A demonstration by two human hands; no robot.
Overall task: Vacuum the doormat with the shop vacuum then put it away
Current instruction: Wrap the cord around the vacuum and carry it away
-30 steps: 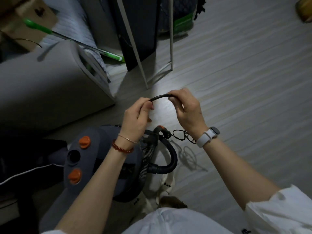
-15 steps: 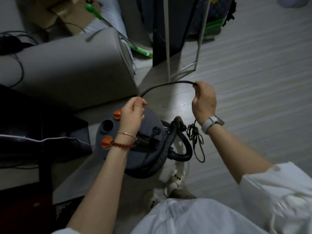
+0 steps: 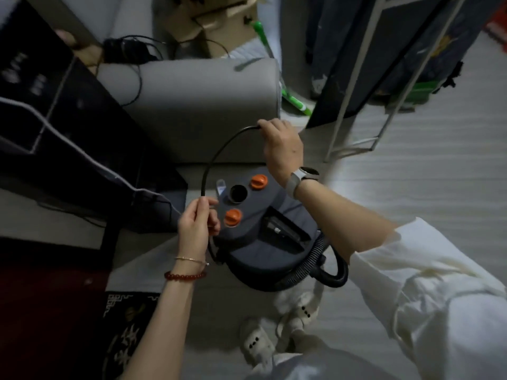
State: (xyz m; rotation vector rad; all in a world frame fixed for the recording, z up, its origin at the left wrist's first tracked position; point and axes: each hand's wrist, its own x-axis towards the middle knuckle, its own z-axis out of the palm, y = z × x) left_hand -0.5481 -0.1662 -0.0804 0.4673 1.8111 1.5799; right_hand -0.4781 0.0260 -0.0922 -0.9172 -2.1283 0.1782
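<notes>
The grey shop vacuum [image 3: 260, 242] with two orange knobs stands on the floor below my hands. Its ribbed hose [image 3: 315, 259] curls round its right side. A black power cord [image 3: 216, 157] arcs between my hands. My left hand [image 3: 197, 226] pinches the cord's lower part at the vacuum's left edge. My right hand [image 3: 282, 149] grips the cord's upper end above the vacuum's top. A dark red doormat [image 3: 118, 333] with a patterned black border lies at the lower left.
A grey cushioned seat [image 3: 197, 105] sits just behind the vacuum. Dark fabric [image 3: 68, 138] drapes at the left. A white metal rack [image 3: 362, 105] and a green-handled mop [image 3: 274, 69] stand at the back. My white slippers [image 3: 274, 333] are below the vacuum.
My hands have spread further apart along the cord, making a bigger arc. The left hand went down to the vacuum's left edge. The view has swung left over the vacuum.
</notes>
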